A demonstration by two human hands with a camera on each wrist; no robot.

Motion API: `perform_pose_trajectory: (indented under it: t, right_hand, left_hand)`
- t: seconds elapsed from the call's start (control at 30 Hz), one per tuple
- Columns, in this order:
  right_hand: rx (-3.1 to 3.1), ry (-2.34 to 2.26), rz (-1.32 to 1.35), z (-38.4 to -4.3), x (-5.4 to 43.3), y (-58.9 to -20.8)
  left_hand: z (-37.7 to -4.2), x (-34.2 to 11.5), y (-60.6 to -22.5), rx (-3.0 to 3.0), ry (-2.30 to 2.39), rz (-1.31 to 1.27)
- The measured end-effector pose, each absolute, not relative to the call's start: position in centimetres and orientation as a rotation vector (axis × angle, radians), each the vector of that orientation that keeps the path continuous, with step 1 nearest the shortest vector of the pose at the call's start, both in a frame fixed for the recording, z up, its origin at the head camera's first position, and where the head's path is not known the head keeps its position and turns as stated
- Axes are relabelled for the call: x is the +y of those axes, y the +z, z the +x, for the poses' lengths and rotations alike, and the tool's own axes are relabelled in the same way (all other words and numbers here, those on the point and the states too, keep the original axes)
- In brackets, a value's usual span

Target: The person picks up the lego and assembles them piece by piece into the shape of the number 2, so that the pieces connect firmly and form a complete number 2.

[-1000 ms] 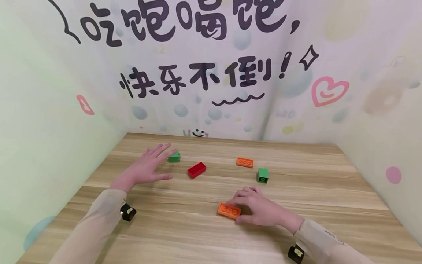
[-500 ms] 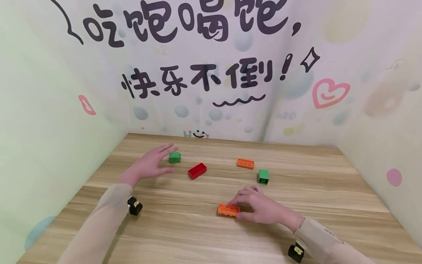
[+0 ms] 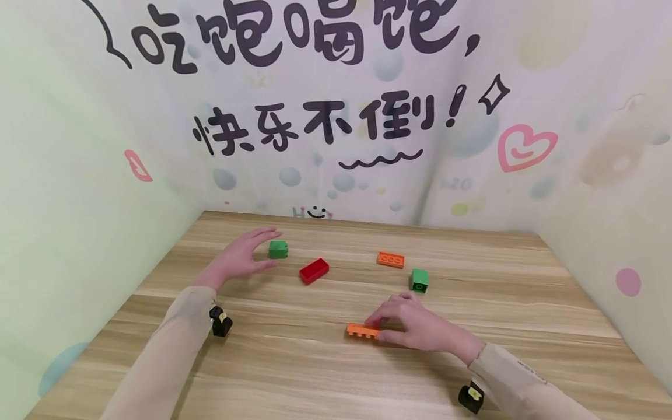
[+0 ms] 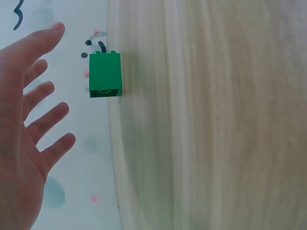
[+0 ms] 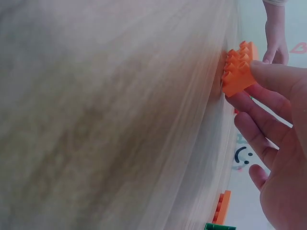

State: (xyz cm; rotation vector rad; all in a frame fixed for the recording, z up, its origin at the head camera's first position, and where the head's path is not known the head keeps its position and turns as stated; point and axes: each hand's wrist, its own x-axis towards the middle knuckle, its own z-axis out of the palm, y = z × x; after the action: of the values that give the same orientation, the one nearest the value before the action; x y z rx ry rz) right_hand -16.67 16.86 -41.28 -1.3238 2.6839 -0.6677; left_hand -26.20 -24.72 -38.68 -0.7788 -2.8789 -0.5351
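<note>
Holds nothing in the left hand (image 3: 235,258), with fingers apart beside the green brick (image 3: 278,249). Pinches the nearer orange brick (image 3: 359,331) by its right end with the right hand (image 3: 424,326), mid-worktop (image 3: 299,367) — probably light, stiff (perhaps slippery); best gripped across its long sides.

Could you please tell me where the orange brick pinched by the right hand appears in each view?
Head: the orange brick is just right of centre, below the middle, at the right hand.
Left wrist: not in it.
Right wrist: upper right, pinched by that hand.
Shared landmark: the smiley drawing, visible in all three.
</note>
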Motion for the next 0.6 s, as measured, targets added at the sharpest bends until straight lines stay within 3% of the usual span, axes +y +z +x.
perform_pose_trajectory:
  t: [0.6]
  right_hand:
    - [2.704,-0.721,-1.273,-16.9,17.1,-41.2]
  left_hand:
    - [-27.5,-24.9,-39.3,-2.913,-0.586,-0.742]
